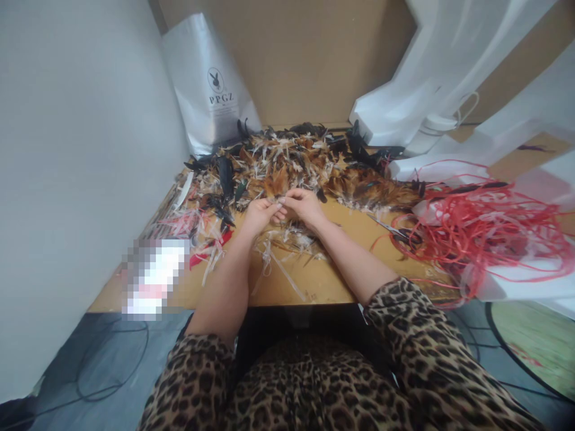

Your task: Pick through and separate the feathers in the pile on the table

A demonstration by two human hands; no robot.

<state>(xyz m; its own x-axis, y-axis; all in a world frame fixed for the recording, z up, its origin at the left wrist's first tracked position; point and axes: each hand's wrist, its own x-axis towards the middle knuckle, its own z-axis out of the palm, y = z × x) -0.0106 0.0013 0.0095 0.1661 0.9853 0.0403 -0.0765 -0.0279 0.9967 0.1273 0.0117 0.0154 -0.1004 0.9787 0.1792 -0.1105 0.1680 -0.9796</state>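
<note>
Both my hands meet over the front edge of a feather pile (287, 152) in the middle of the table. My left hand (260, 216) is closed in a pinch at the base of a small brown feather (276, 183), whose tips fan out beyond the fingers. My right hand (307, 208) also pinches there, its thumb and forefinger meeting the left fingertips at the quill end. Whether one feather or a small bunch is held cannot be made out. Below the hands lie feather scraps (300, 239) and pale strips (268, 258).
Scissors (389, 226) lie right of my hands, beside a tangle of red ribbon (498, 230). A row of brown feathers (375, 190) lies behind them. A silver bag (209, 90) stands at the back left, and a blurred-out bright object (157, 278) is at the left front corner.
</note>
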